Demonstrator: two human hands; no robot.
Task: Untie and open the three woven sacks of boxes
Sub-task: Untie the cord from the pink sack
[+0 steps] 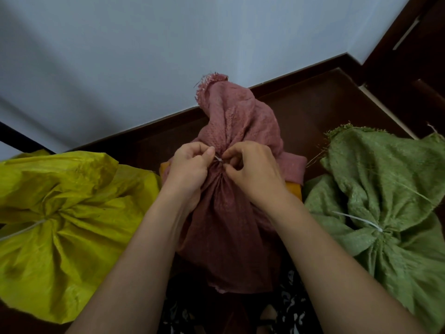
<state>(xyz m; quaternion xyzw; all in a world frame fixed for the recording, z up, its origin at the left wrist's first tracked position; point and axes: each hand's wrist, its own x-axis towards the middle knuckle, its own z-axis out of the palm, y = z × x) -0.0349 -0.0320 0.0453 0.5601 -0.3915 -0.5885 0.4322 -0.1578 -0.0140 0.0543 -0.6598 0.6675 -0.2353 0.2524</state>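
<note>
Against the pale wall (120, 56), three sacks sit in a row so you can work along them: the yellow sack (60, 225) left of the red sack (231, 213), the green sack (385, 201) right of it, both outer ones tied. You've started with the red sack, directly before you. Your left hand (187, 165) and right hand (252, 169) close in on its gathered neck, each pinching the white tie (219, 159), probably to pick the knot loose.
</note>
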